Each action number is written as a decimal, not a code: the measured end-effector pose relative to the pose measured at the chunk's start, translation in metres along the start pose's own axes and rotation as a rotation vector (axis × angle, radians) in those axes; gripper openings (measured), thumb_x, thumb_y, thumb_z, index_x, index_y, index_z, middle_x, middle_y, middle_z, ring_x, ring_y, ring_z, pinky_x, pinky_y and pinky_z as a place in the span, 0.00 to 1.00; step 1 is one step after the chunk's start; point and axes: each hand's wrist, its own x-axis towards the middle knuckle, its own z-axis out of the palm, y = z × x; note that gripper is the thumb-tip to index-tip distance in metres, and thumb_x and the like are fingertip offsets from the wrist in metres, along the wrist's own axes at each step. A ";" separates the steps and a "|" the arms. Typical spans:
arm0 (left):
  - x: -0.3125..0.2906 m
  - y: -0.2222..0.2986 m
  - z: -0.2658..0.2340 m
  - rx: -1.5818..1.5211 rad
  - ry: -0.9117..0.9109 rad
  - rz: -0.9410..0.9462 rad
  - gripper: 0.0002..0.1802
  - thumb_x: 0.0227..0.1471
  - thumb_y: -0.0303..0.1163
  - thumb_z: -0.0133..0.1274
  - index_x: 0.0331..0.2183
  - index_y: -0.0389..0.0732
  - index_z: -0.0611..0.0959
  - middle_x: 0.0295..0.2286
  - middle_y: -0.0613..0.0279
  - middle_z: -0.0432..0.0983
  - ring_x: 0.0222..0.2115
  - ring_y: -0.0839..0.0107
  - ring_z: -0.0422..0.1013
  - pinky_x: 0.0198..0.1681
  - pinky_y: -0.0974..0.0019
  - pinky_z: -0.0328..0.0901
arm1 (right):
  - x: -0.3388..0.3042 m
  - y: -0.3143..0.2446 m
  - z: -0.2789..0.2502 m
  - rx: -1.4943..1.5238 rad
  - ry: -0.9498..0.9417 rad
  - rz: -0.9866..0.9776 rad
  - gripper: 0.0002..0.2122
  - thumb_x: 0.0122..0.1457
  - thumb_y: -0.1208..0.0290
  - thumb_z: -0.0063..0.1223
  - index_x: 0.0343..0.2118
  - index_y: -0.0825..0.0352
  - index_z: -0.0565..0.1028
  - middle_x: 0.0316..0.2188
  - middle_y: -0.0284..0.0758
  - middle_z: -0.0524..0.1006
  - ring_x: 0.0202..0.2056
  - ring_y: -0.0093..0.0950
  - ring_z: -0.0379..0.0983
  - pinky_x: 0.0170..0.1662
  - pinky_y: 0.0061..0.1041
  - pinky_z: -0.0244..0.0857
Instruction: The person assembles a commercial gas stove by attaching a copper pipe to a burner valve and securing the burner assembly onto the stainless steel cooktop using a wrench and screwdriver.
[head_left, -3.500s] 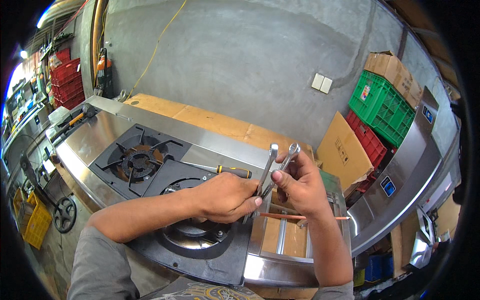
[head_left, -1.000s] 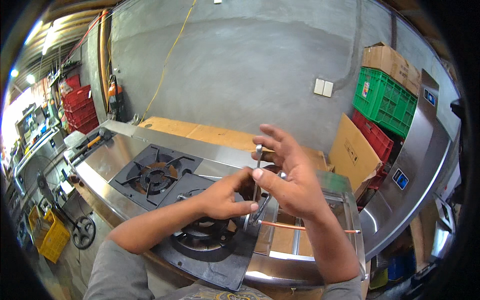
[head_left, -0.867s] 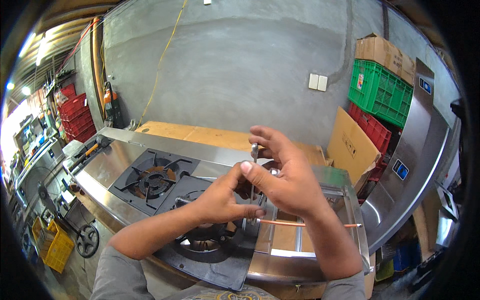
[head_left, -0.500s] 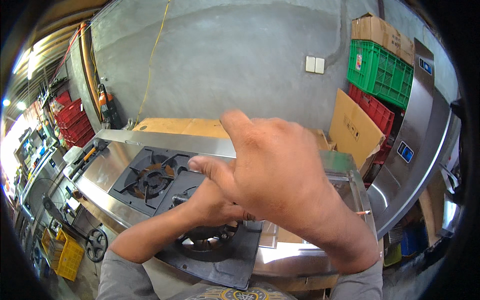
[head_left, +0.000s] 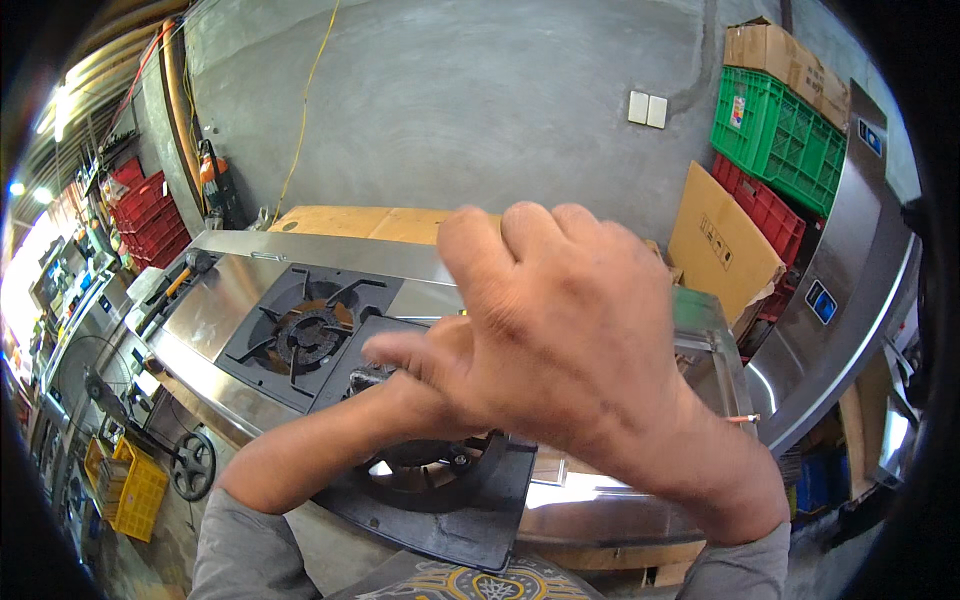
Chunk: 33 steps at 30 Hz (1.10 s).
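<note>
My right hand (head_left: 560,320) is raised over the stainless steel stove, its fingers curled and its thumb pointing left. Whatever it grips, if anything, is hidden beneath the palm. Behind it, my left hand (head_left: 425,405) shows only its wrist and back; the right hand covers its fingers. Below both hands, a black burner plate (head_left: 465,530) sits askew and juts past the stove's front edge, with a round burner (head_left: 420,487) partly visible in it. To the left, a second black burner (head_left: 304,338) with a pronged grate is set in the steel top (head_left: 215,305).
A hammer (head_left: 190,268) lies at the stove's far left end. Flat cardboard (head_left: 370,221) stands along the grey wall. At right are a green crate (head_left: 775,125), a cardboard sheet (head_left: 715,240) and a tall steel panel (head_left: 800,350). A yellow crate (head_left: 140,500) rests on the floor at left.
My right hand has risen slightly and turned, so its curled knuckles show more. The left hand is more covered by it. The view has shifted a little, while the stove parts look unmoved.
</note>
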 end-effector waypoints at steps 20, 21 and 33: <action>0.014 0.016 -0.002 -0.163 0.156 -0.241 0.17 0.49 0.35 0.66 0.30 0.37 0.75 0.20 0.56 0.75 0.19 0.63 0.74 0.25 0.63 0.66 | 0.002 0.055 0.042 0.481 0.286 0.193 0.21 0.70 0.55 0.47 0.28 0.70 0.75 0.14 0.41 0.66 0.15 0.39 0.64 0.21 0.33 0.58; 0.014 0.015 0.003 -0.178 0.192 -0.249 0.16 0.50 0.34 0.66 0.29 0.38 0.74 0.19 0.58 0.74 0.19 0.66 0.73 0.25 0.64 0.66 | 0.002 0.059 0.045 0.441 0.293 0.198 0.19 0.69 0.56 0.48 0.28 0.68 0.75 0.14 0.42 0.69 0.16 0.41 0.68 0.21 0.35 0.61; 0.015 0.017 0.012 -0.225 0.279 -0.220 0.17 0.53 0.29 0.65 0.24 0.41 0.71 0.15 0.71 0.66 0.17 0.82 0.61 0.20 0.72 0.56 | -0.005 0.090 0.065 0.198 0.168 0.264 0.17 0.66 0.61 0.51 0.24 0.67 0.75 0.15 0.45 0.74 0.19 0.45 0.75 0.23 0.41 0.66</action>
